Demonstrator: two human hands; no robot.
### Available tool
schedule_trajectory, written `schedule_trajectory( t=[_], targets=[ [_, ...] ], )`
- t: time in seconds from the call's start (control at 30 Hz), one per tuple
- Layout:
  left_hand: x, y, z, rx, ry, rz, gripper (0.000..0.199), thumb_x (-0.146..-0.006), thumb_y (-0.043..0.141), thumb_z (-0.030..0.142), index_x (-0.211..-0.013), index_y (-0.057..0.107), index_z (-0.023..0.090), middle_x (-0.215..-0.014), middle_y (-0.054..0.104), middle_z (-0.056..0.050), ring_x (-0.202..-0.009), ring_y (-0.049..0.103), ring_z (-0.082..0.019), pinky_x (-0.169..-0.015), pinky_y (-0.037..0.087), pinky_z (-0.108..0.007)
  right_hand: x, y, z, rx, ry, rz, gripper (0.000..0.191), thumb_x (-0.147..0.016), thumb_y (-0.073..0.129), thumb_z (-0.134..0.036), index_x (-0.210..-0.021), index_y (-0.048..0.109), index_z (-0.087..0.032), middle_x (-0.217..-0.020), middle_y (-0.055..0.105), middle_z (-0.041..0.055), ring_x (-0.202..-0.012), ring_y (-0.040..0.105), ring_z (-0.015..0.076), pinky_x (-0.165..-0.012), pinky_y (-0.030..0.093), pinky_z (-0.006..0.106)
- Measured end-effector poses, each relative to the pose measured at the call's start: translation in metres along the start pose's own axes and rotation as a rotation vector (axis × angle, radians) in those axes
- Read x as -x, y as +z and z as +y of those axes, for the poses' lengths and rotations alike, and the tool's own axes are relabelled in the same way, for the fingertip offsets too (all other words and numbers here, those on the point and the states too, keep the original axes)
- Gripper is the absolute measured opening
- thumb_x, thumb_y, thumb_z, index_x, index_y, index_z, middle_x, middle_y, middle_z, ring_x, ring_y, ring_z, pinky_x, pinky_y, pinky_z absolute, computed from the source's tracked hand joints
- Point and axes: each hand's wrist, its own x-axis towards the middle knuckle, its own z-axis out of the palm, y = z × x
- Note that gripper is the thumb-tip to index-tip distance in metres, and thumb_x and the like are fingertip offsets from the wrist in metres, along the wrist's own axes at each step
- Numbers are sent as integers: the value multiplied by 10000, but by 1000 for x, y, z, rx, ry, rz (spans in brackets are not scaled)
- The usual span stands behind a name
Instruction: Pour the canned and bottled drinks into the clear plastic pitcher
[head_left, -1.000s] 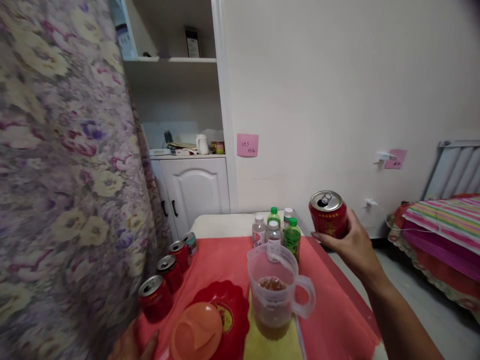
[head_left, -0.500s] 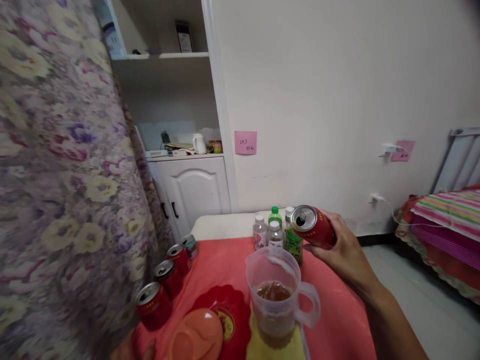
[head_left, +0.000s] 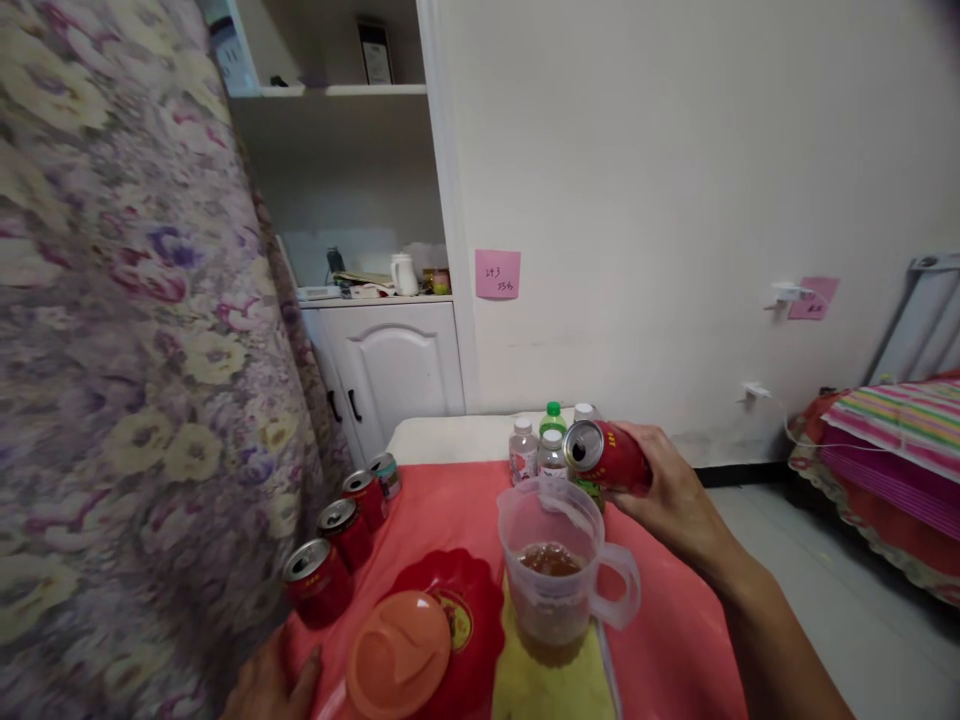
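Note:
My right hand (head_left: 664,480) is wrapped round a red drink can (head_left: 619,458), tilted so that its opened top faces left, above and behind the jug's rim. Below it stands a clear plastic measuring jug (head_left: 551,600), partly filled with brown liquid with bubbles on top. The jug rests on a yellow cloth or pad (head_left: 555,690). At the lower left, my left hand (head_left: 270,680) lies on the table edge with thumb and fingers apart, holding nothing. Nearest to it are a red can (head_left: 319,590) and an orange lid (head_left: 400,655) over a red scalloped plate (head_left: 487,630).
More cans (head_left: 346,535) line the table's left edge. Several bottles (head_left: 523,450) stand behind the jug. A red cloth (head_left: 435,510) covers the table. A flowered curtain (head_left: 135,350) hangs at the left; a bed (head_left: 885,470) is at the right.
My right hand has moved slightly left with the can, which is now tipped further toward the jug. My left hand shows more fully as the view shifts.

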Motion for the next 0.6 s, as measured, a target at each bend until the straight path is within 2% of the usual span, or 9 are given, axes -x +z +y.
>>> schedule_trajectory(
  t=[0.17, 0.37, 0.6],
  targets=[
    [3, -5, 5, -4, -30, -47, 871, -877, 156, 658, -1447, 421, 56, -1420, 553, -249, -1267, 577, -409, -1062, 435, -526, 0, 7, -2, 7, -25, -29, 647, -772, 743, -221, -1355, 472, -292, -1274, 606, 90, -1174, 577, 297, -1010, 507, 509],
    [4, -6, 6, 12, -2, -11, 834, -887, 186, 640, -1407, 459, 48, -1381, 577, -251, -1240, 589, -405, -1069, 426, -514, 1, 10, -9, 12, -80, -40, 631, -801, 711, -225, -1372, 452, -300, -1294, 602, 94, -1195, 580, 304, -1018, 511, 525],
    [4, -6, 7, -2, 5, -27, 849, -887, 185, 648, -1415, 444, 36, -1366, 573, -254, -1237, 583, -409, -1050, 439, -521, 1, 10, -14, 57, -88, -55, 609, -833, 674, -228, -1386, 441, -331, -1287, 596, 93, -1168, 595, 308, -987, 532, 545]
  ],
)
